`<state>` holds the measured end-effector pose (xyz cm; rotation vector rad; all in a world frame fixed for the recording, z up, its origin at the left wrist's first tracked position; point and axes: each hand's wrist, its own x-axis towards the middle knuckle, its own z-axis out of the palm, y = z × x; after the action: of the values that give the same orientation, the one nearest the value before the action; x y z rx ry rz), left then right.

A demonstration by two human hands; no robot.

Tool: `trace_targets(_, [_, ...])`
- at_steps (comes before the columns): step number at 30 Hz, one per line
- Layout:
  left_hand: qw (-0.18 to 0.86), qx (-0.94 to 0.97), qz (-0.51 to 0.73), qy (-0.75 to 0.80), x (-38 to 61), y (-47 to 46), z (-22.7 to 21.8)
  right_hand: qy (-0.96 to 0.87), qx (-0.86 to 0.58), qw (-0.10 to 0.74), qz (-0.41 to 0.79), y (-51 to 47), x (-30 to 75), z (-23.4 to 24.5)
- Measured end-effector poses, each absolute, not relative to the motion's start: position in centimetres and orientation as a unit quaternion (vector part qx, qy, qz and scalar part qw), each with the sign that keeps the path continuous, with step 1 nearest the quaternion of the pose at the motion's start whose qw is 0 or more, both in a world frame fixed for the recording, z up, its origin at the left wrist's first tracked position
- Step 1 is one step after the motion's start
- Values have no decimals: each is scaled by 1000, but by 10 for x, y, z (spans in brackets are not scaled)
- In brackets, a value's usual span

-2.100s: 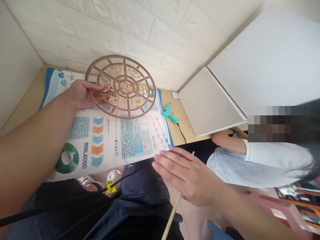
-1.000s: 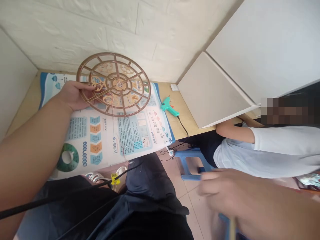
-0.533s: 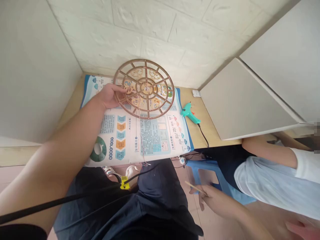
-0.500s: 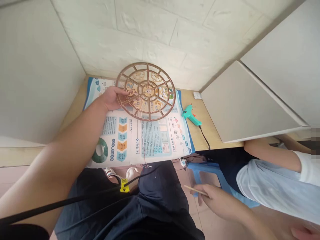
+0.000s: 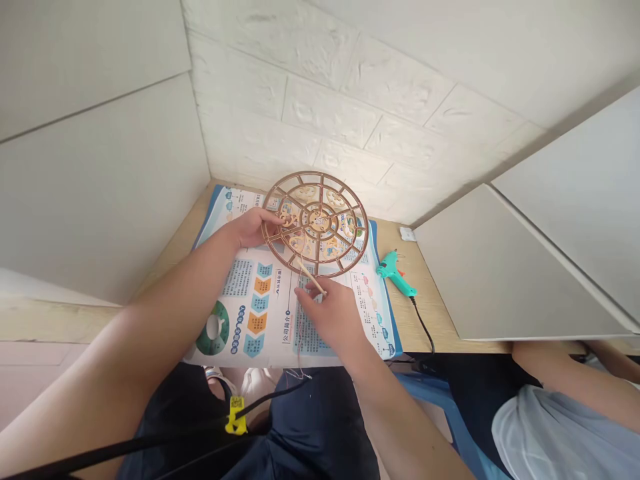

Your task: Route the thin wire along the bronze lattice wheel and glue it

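Round frame [image 5: 320, 221], one | left hand [image 5: 254, 228]: pinching frame's left rim | right hand [image 5: 336, 312]: gripping pale stick [image 5: 311, 277], newly brought to frame's near rim (contact unclear) | both hands now at frame

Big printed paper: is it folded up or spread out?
Spread out: the printed paper lies across the table, its writing showing around the round frame.

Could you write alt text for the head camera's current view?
A left hand grips a round brown openwork frame while the right hand holds a thin stick near it. A teal glue gun lies by the printed sheet.
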<state>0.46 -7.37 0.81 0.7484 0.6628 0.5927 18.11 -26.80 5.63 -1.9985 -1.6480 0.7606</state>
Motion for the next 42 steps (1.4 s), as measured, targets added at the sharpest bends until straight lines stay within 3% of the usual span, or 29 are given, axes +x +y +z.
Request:
trace_targets(5, [844,364,270,285,3,-68,3,-575,-749,216,249,-258,170,51])
trace_targets(11, [849,370,258,274,4,-66,-1,-553,-731,256,306,-256,176,52])
trace_targets(16, [857,357,258,268,3,-67,2,-543,-681,295,392,-236,203,70])
trace_targets(23, [875,345,238,241,0,-64,-1,-575,-635,302,418,-169,235,97])
trace_targets(35, [842,384,221,309,8,-62,0,-591,-639,326,369,-149,256,36])
trace_targets(42, [816,381,234,367,15,-62,0,-614,-641,330,322,-150,268,42])
